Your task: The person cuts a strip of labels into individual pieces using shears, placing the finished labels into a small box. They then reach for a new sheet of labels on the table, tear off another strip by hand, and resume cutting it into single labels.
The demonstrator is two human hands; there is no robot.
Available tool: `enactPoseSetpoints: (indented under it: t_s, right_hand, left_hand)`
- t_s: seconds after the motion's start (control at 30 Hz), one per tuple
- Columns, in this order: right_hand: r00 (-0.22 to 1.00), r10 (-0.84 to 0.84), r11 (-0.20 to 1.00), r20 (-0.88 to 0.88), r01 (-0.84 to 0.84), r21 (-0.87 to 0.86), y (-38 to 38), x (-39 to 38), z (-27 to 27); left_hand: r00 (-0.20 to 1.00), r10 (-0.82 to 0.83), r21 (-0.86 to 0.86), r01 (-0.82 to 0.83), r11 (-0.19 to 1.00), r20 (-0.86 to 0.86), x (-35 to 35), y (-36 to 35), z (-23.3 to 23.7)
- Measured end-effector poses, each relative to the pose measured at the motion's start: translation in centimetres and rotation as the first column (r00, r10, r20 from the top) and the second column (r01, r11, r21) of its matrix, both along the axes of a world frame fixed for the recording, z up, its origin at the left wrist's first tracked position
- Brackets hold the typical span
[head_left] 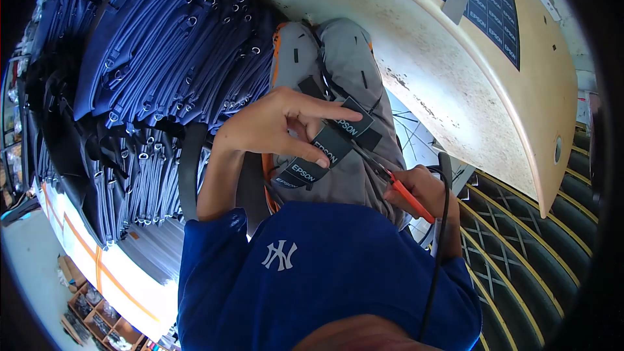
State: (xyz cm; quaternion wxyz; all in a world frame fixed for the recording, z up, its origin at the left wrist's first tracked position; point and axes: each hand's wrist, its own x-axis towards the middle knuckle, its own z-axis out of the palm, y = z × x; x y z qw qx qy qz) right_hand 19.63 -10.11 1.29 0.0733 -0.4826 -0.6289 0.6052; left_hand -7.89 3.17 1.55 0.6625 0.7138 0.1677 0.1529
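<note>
My left hand (276, 120) is closed on a strip of black EPSON labels (301, 170), which hangs over my lap. Its index finger stretches across one end of the strip, and the thumb presses on the printed face. In my right hand (419, 187) are red-handled scissors (412, 200), their blades pointing up and left to the strip's edge. Whether the blades are apart is hard to make out. Small dark label pieces (312, 88) lie on my grey trousers (348, 49).
Piles of blue straps with metal rings (156, 58) rise on my left. A pale curved tabletop (455, 71) on my right carries a sheet of EPSON labels (491, 16). Below it stands a row of black items with yellow edges (520, 234). A dark cable (439, 273) runs past my right arm.
</note>
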Motion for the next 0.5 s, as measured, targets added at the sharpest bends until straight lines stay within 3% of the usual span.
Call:
enactPoseSetpoints:
  t_s: [0.1, 0.2, 0.27, 0.33, 0.5]
  right_hand:
    - [0.998, -0.048, 0.999, -0.034, 0.049, 0.007, -0.6, 0.5, -1.0]
    - [0.973, -0.213, 0.975, -0.085, 0.217, 0.042, -1.8, 0.6, -2.5]
    - [0.950, -0.294, 0.954, -0.105, 0.297, 0.023, -2.4, 0.7, -2.8]
    - [0.948, -0.301, 0.953, -0.101, 0.303, -0.004, -2.5, 0.6, -2.6]
    - [0.906, -0.396, 0.917, -0.149, 0.398, -0.023, -3.3, 0.0, -2.0]
  left_hand:
    - [0.997, 0.021, -0.028, -0.023, 0.999, -0.068, -0.1, 0.8, 0.5]
    - [0.993, 0.110, 0.022, -0.109, 0.994, -0.035, 0.5, 2.7, 1.7]
    - [0.961, 0.274, 0.169, -0.266, 0.949, -0.027, 2.3, 4.6, 4.0]
    - [0.965, 0.262, 0.390, -0.250, 0.886, 0.022, 4.5, 8.0, 5.5]
    - [0.971, 0.235, 0.609, -0.205, 0.766, 0.030, 12.8, 17.1, 9.9]
